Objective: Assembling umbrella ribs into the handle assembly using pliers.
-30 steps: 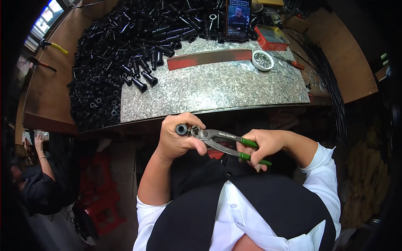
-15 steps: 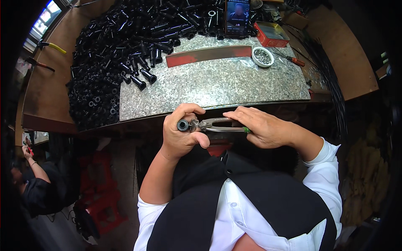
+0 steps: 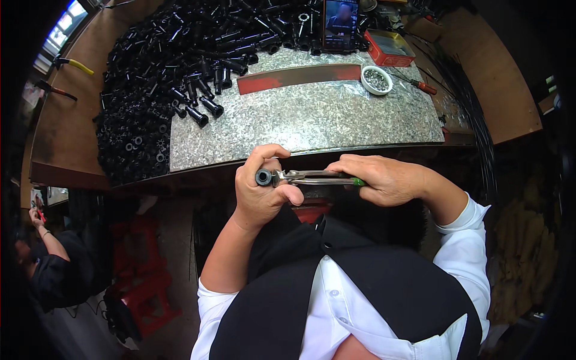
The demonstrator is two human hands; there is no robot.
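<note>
The left hand (image 3: 264, 192) grips a black tube piece (image 3: 263, 177) tight, while the right hand (image 3: 387, 179) squeezes green-handled pliers (image 3: 312, 177) onto it.

A worker in a white button-up shirt, sleeves rolled above the elbow on the left arm and cuffed near the right wrist, beneath a black vest; both hands bare.

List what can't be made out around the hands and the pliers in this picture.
- Head view: the pliers' handles are buried in the right hand; only a green tip shows.
- The small black tube's length is hidden by the left hand; only its round end shows.
- Where the plier tips meet the tube is too small to tell.
- The white bowl's contents are too small to identify.
</note>
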